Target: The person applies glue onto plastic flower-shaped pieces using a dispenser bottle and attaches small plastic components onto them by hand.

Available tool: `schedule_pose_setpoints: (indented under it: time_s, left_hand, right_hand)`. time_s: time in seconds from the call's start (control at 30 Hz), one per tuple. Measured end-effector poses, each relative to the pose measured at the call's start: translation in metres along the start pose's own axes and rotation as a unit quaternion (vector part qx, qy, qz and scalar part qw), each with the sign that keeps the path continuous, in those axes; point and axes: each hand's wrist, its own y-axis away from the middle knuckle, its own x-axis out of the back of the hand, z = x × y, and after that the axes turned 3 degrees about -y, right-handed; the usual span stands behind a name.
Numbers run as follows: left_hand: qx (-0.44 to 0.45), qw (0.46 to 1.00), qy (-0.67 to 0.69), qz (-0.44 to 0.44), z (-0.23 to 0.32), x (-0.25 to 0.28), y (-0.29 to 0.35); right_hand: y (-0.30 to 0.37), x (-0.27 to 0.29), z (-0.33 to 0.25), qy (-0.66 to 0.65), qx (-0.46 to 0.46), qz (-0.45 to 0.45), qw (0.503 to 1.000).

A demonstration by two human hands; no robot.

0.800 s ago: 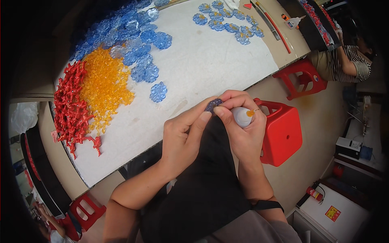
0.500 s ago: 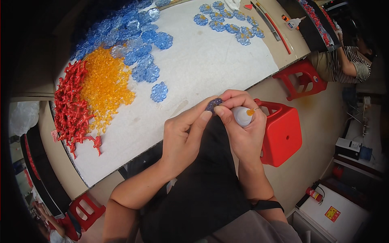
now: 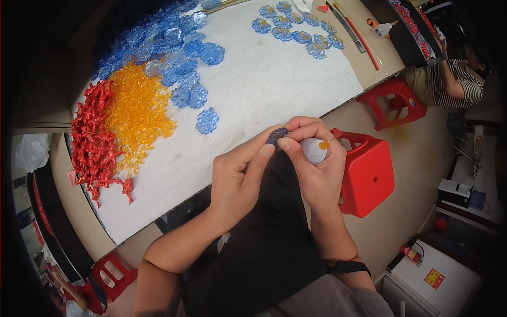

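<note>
Near the table's front edge, both hands meet over a dark blue flower-shaped plastic piece point(image 3: 277, 137), tilted and partly covered by fingertips. My left hand point(image 3: 235, 177) pinches it between thumb and fingers. From the other side, the thumb and forefinger of my right hand point(image 3: 322, 177) press on the same piece. Tucked in the right palm is a small white bottle point(image 3: 313, 152) with an orange tip. A loose blue translucent flower piece point(image 3: 207, 120) lies flat on the white table covering point(image 3: 264, 79), beyond the left hand.
At the left are heaps of red branching pieces point(image 3: 96, 134), small amber pieces point(image 3: 138, 105) and blue flowers point(image 3: 158, 39). Several blue flowers with amber bits point(image 3: 302, 37) lie far right, near a glue bottle point(image 3: 381, 30). A red stool point(image 3: 367, 177) stands right; a person in stripes point(image 3: 457, 87) sits beyond.
Hardly anything differs. Both hands and the flower piece have shifted very slightly to the left, with the grip unchanged.
</note>
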Motion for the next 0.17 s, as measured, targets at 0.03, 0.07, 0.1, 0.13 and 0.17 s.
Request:
schedule_pose_setpoints:
  time_s: [0.03, 0.07, 0.1, 0.13, 0.17]
  left_hand:
    - [0.000, 1.000, -0.001, 0.000, 0.0006, 0.0006, 0.0001]
    - [0.004, 1.000, -0.004, -0.003, 0.0012, 0.0009, 0.0002]
    - [0.008, 1.000, -0.008, -0.005, 0.0015, 0.0010, 0.0001]
    - [-0.010, 1.000, -0.011, 0.002, -0.0007, 0.0002, -0.0002]
    - [-0.028, 0.999, -0.014, 0.010, -0.0051, -0.0014, -0.0003]
  right_hand:
    - [-0.0001, 0.0000, -0.0002, 0.004, 0.000, 0.000, 1.000]
    - [0.0000, 0.0003, -0.0001, 0.004, 0.001, 0.000, 1.000]
    - [0.0000, 0.0006, 0.0001, 0.005, 0.003, -0.001, 1.000]
    - [0.0000, 0.0011, 0.0002, 0.006, 0.005, -0.002, 1.000]
    - [0.0003, 0.0017, -0.0007, 0.000, -0.002, -0.003, 1.000]
